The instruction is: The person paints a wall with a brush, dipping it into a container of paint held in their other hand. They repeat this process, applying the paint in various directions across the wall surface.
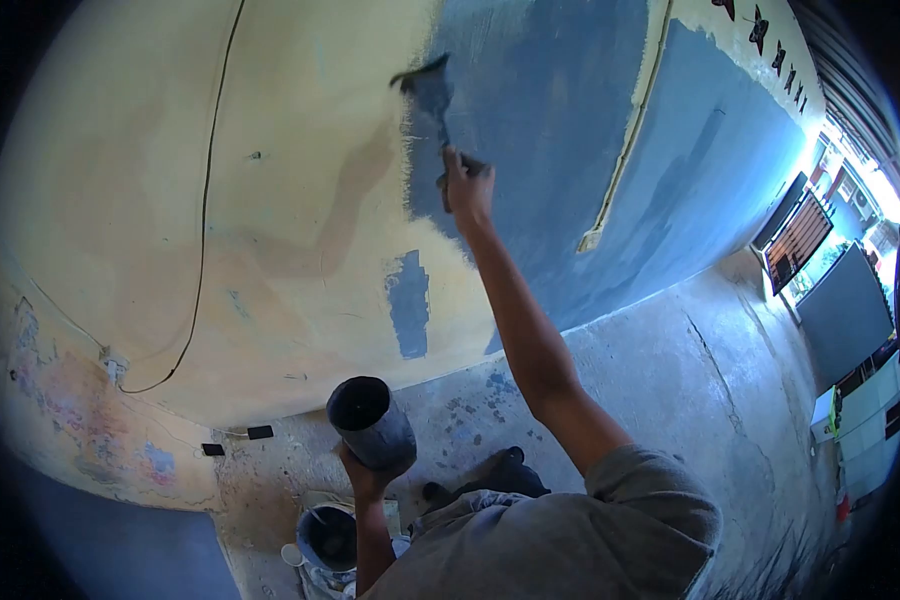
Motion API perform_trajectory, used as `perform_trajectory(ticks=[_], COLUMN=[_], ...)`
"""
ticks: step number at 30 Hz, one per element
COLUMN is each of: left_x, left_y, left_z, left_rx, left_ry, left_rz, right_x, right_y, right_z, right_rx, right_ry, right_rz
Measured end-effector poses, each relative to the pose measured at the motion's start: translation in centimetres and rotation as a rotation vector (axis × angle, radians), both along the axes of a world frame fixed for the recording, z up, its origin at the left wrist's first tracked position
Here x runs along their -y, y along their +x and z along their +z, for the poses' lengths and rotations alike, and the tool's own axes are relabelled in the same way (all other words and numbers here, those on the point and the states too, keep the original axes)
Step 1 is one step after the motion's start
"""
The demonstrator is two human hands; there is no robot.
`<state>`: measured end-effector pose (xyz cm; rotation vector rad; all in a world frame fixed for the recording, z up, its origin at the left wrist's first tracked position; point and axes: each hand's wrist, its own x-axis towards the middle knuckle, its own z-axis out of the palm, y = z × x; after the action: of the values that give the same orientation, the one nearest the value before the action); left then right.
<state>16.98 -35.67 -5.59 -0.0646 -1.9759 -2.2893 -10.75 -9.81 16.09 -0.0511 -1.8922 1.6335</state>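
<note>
One brush [433, 92] extends beyond the right hand [468, 188]

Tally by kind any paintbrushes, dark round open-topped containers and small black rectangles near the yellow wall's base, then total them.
Wide dark paintbrush: 1
Dark round open-topped containers: 2
Small flat black rectangles: 2
Total: 5

Daylight glares from the far right, bleaching the gap [887, 192] beneath the roof [852, 70], while the wall [295, 130] before me sits in softer light and catches a faint shadow [348, 205] of my raised right arm [523, 310]. My paintbrush [432, 90] looks slightly motion-blurred, and the wide lens bows the wall and floor [660, 360], with the corners sunk in black
</note>
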Motion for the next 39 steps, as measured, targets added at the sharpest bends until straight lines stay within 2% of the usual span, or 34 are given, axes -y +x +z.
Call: perform_trajectory(ticks=[2,3,5,6,7,8,9,10,11,13,14,15,16,17,18,19,20,21,23,26,28,29,30,31,32,33,35,36,38,39], left_x=[0.3,0.3,-0.1,-0.2,-0.2,-0.2,-0.2,-0.3,-0.1,0.5,0.6,0.7,1.1,1.4,1.5,1.6,1.9,2.1,2.4,2.7,1.7,1.4,1.3,1.2,1.1,1.2,1.6,1.4,1.0,0.8], left_y=[-0.6,-0.4,0.0,0.1,0.5,0.8,0.7,0.8,1.0,0.8,0.7,0.3,0.1,-0.1,-0.2,-0.2,0.0,-0.1,-0.4,-0.4,0.0,0.3,0.3,0.0,0.2,0.7,-0.5,-0.9,-0.8,-0.8], left_z=[-0.3,0.0,0.5,0.4,0.2,0.1,0.0,0.0,-0.1,-0.7,-1.1,-1.5,-2.1,-2.4,-1.7,-0.6,0.1,-0.2,-1.4,-2.3,-0.3,0.5,0.6,0.7,0.6,-0.1,-1.2,-0.6,0.9,1.7], left_rx=[-0.170,-0.169,-0.062,-0.062,-0.036,-0.014,-0.022,0.062,0.146,0.080,0.033,0.037,0.151,0.264,0.265,0.095,-0.071,-0.070,-0.016,-0.169,-0.090,-0.017,-0.021,0.050,0.133,0.143,0.122,0.116,0.194,0.195], left_ry=[-0.033,-0.035,-0.038,-0.038,-0.015,0.008,0.009,0.102,0.192,0.163,0.136,0.137,0.208,0.277,0.277,0.096,-0.088,-0.090,0.120,-0.014,-0.001,0.005,0.006,0.136,0.264,0.263,0.366,0.368,0.468,0.467], left_rz=[0.016,0.016,0.022,0.022,0.020,0.021,0.026,0.028,0.030,0.042,0.048,0.048,0.070,0.094,0.098,0.095,0.091,0.095,0.103,0.128,0.140,0.155,0.159,0.170,0.175,0.170,0.118,0.112,0.053,0.050], right_x=[0.0,0.2,0.5,0.9,0.5,0.7,1.8,2.2,2.4,3.2,3.4,3.3,2.2,0.5,-0.5,1.0,1.1,1.1,1.2,2.1,1.9,2.2,2.8,3.8,3.9,3.8,3.7,3.8,3.0,2.0], right_y=[0.3,0.1,-1.1,-1.5,-1.9,-1.0,3.6,6.1,7.2,10.9,9.0,7.8,4.7,2.5,-4.5,-1.3,-1.7,-1.3,-1.4,-1.3,-3.4,-2.5,-0.2,1.1,3.8,5.6,8.6,8.2,4.2,1.1], right_z=[1.6,0.2,-6.7,-11.7,-18.3,-24.0,-23.7,-26.5,-31.1,-28.1,-29.8,-26.2,-23.8,-18.0,-16.5,-5.4,-0.4,3.6,7.3,4.3,-6.0,-11.3,-15.9,-20.7,-23.1,-26.5,-25.5,-24.3,-19.3,-15.6], right_rx=[-0.002,-0.001,0.063,0.155,0.118,0.284,0.479,0.566,0.583,0.786,0.494,0.295,-0.033,0.203,0.085,-0.036,-0.090,-0.147,-0.167,-0.107,-0.134,0.002,0.184,0.227,0.505,0.556,0.730,0.583,0.296,0.166], right_ry=[-0.233,-0.235,-0.038,-0.124,0.166,0.259,0.133,-0.024,-0.043,-0.309,-0.239,-0.130,0.213,0.201,-0.078,-0.361,-0.446,-0.442,-0.482,-0.433,-0.202,-0.123,-0.210,-0.294,-0.380,-0.444,-0.561,-0.526,-0.291,-0.331], right_rz=[0.101,0.102,-0.042,0.014,-0.102,-0.121,0.006,0.076,0.051,0.104,0.040,0.020,-0.159,-0.024,-0.129,-0.008,0.057,0.117,0.093,0.062,0.030,-0.013,0.080,0.006,0.068,0.094,0.134,0.141,0.075,0.117])
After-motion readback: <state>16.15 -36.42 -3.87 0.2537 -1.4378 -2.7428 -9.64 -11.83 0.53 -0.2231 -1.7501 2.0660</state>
